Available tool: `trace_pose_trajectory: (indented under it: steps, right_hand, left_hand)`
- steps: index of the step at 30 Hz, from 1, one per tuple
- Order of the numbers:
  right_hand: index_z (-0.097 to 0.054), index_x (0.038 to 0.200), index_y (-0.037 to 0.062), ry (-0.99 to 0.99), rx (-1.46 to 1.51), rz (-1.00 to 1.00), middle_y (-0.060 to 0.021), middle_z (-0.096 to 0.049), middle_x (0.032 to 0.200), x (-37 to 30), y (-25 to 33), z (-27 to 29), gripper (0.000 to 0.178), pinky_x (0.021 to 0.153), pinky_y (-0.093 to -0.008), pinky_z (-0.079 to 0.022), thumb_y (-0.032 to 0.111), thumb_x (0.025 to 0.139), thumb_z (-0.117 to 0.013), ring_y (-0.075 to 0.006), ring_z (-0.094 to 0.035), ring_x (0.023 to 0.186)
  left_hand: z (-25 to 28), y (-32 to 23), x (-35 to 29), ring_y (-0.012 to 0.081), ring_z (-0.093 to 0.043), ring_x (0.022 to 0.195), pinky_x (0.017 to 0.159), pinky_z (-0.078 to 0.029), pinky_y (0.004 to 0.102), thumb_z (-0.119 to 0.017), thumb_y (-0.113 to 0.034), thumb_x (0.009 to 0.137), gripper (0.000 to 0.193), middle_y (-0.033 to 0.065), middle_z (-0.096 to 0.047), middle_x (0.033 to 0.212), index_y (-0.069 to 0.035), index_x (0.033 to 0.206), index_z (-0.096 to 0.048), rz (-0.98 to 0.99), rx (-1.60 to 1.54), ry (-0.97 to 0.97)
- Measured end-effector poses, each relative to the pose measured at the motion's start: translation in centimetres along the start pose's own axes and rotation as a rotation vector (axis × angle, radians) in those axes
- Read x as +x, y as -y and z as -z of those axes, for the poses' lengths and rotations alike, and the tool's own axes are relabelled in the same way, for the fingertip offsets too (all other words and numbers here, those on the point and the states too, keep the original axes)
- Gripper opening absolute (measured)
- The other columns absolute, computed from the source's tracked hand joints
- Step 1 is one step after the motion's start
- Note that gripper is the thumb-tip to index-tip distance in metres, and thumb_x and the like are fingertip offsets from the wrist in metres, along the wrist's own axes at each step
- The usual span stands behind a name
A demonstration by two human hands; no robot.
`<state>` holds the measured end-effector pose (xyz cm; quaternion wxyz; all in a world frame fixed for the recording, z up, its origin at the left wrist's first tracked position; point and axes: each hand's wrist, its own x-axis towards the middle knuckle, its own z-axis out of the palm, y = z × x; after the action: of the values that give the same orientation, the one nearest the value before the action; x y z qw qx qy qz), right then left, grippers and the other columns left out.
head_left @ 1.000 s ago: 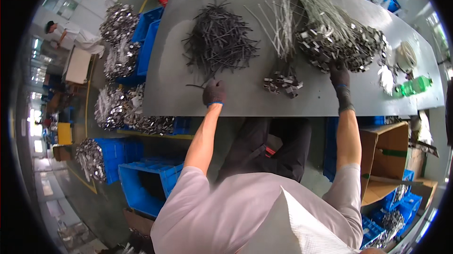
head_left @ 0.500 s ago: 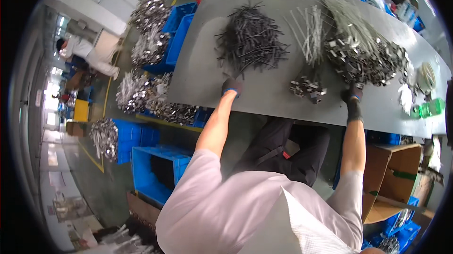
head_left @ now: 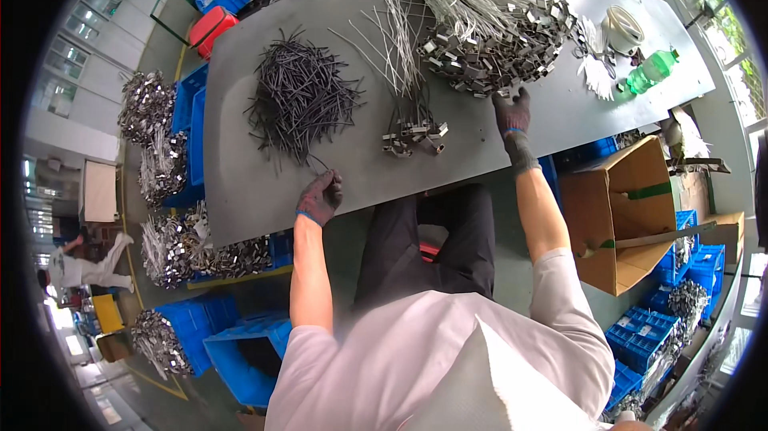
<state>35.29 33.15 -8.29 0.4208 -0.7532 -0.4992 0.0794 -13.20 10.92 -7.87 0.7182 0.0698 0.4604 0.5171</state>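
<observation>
On the grey table (head_left: 240, 183) lies a heap of short, thin black tubes (head_left: 300, 99). My left hand (head_left: 322, 197), in a dark glove with a blue cuff edge, is at the near side of that heap, its fingertips pinched on one black tube (head_left: 317, 162). To the right is a big pile of pale wires with metal clips (head_left: 496, 47) at their ends. A smaller bunch of clipped wires (head_left: 414, 137) lies between the two heaps. My gloved right hand (head_left: 513, 117) is at the big pile's near edge, thumb and forefinger apart; whether it touches a clip is unclear.
At the table's right are a green bottle (head_left: 652, 72), a white roll (head_left: 623, 28) and white strips (head_left: 596, 63). Below stands an open cardboard box (head_left: 616, 207). Blue crates (head_left: 196, 327) with metal parts line the left floor. A person (head_left: 88, 263) is far left.
The view has swung, shifting the table leftward in the picture. My left hand has drawn back slightly from the black heap with a tube in its fingertips. My right hand stays by the clips.
</observation>
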Motion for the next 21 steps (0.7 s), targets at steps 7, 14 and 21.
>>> trace_pose_trajectory:
  steps: [7,14,21]
  right_hand:
    - [-0.067,0.118,0.003,0.216,-0.063,-0.219,-0.0259,-0.072,0.11,3.1,2.5,-2.2,0.063,0.092,-0.048,-0.053,0.055,0.082,-0.069,-0.0429,-0.068,0.107]
    - [-0.073,0.106,0.0118,0.381,-0.579,0.262,-0.0221,-0.071,0.102,-1.3,2.6,1.9,0.031,0.088,-0.0533,-0.052,0.037,0.092,-0.061,-0.0472,-0.066,0.095]
    - [-0.062,0.107,0.0032,0.472,0.441,0.062,-0.0185,-0.065,0.093,-12.2,-4.7,11.1,0.019,0.075,-0.0408,-0.051,0.018,0.1,-0.051,-0.04,-0.062,0.091]
  left_hand:
    - [-3.4,0.7,-0.1,0.0123,-0.064,0.072,0.064,-0.054,0.0269,-0.069,-0.025,0.096,0.015,0.0007,-0.068,0.088,-0.01,0.097,-0.068,-0.007,-0.053,0.015]
    - [-4.3,-1.1,-1.2,0.0124,-0.064,0.072,0.062,-0.053,0.0271,-0.069,-0.025,0.096,0.013,0.0004,-0.068,0.086,-0.012,0.095,-0.069,-0.056,-0.046,0.001]
    - [-7.9,-1.3,1.3,0.0107,-0.063,0.07,0.062,-0.053,0.026,-0.068,-0.024,0.098,0.014,0.0015,-0.069,0.087,-0.01,0.101,-0.068,-0.121,-0.084,-0.013]
